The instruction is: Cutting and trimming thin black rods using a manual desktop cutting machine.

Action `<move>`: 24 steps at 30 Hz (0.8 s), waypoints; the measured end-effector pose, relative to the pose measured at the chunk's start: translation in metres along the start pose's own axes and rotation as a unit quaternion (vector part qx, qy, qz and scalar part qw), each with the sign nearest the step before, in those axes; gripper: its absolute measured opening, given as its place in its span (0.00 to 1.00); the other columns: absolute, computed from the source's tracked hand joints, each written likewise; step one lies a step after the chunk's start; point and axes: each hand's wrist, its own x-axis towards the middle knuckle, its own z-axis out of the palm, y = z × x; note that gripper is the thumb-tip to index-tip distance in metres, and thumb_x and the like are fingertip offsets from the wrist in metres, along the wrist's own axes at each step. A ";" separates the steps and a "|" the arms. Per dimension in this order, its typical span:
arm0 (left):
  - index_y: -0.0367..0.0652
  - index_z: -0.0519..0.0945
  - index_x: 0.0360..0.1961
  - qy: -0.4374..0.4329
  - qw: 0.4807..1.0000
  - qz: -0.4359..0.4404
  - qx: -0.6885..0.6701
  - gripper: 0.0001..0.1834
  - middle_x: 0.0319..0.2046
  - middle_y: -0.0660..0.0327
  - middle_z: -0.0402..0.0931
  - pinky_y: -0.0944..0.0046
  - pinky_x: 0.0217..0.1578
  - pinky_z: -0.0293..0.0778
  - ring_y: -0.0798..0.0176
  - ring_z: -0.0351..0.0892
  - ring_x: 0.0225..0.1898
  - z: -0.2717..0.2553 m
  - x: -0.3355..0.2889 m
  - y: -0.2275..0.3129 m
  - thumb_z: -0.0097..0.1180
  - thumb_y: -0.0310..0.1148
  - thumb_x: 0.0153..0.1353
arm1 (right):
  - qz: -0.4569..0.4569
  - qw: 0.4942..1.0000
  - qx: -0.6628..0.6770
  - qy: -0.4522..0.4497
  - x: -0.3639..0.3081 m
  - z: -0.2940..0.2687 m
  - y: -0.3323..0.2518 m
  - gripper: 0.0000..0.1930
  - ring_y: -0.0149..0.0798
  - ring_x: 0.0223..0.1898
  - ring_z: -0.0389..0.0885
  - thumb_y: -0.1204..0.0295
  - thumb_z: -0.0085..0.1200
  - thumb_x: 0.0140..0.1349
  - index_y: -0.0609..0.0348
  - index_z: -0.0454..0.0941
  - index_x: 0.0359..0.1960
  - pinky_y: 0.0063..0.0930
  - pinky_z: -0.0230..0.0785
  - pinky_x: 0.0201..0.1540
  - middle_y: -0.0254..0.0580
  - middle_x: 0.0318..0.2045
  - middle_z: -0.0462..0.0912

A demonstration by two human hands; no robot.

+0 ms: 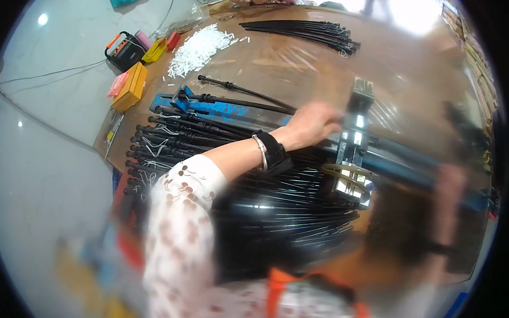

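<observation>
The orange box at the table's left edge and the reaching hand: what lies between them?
In the head view, between the orange box and the left hand lie a blue metal bar and black rods with white ties.

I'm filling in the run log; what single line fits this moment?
left hand: reaching to metal jig | right hand: blurred, grip unclear | black rods: piled on brown table | white clips: heaped far side

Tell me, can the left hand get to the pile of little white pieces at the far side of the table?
Probably yes. The left hand rests by the metal press, and only low black rods lie between it and the white pieces. It looks a long stretch, though.
</observation>
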 end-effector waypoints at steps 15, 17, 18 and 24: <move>0.45 0.77 0.35 -0.055 0.978 -0.056 0.194 0.12 0.29 0.47 0.81 0.41 0.32 0.74 0.39 0.81 0.34 0.013 0.009 0.011 0.50 0.41 0.68 | -0.120 0.984 0.133 0.002 -0.021 -0.046 -0.160 0.16 0.43 0.40 0.79 0.71 0.65 0.54 0.57 0.81 0.45 0.38 0.63 0.42 0.37 0.32 0.83; 0.45 0.77 0.36 -0.054 0.981 -0.035 0.185 0.12 0.29 0.47 0.81 0.41 0.33 0.74 0.38 0.81 0.34 0.015 0.011 0.016 0.50 0.41 0.69 | -0.091 0.983 0.158 -0.009 -0.025 -0.047 -0.161 0.17 0.43 0.39 0.78 0.69 0.65 0.55 0.57 0.81 0.47 0.37 0.62 0.42 0.37 0.30 0.82; 0.45 0.77 0.36 -0.041 0.982 -0.030 0.182 0.12 0.29 0.46 0.81 0.41 0.33 0.74 0.38 0.81 0.34 0.015 0.010 0.016 0.49 0.41 0.69 | -0.085 0.980 0.178 -0.010 -0.025 -0.040 -0.160 0.18 0.43 0.38 0.77 0.69 0.64 0.56 0.58 0.80 0.48 0.37 0.61 0.42 0.38 0.31 0.82; 0.44 0.76 0.36 -0.049 0.981 -0.030 0.186 0.12 0.29 0.46 0.81 0.41 0.34 0.73 0.37 0.80 0.35 0.016 0.005 0.013 0.49 0.41 0.69 | -0.018 0.934 0.349 -0.069 -0.026 -0.011 -0.178 0.15 0.52 0.37 0.75 0.77 0.59 0.59 0.59 0.78 0.49 0.43 0.66 0.42 0.46 0.32 0.78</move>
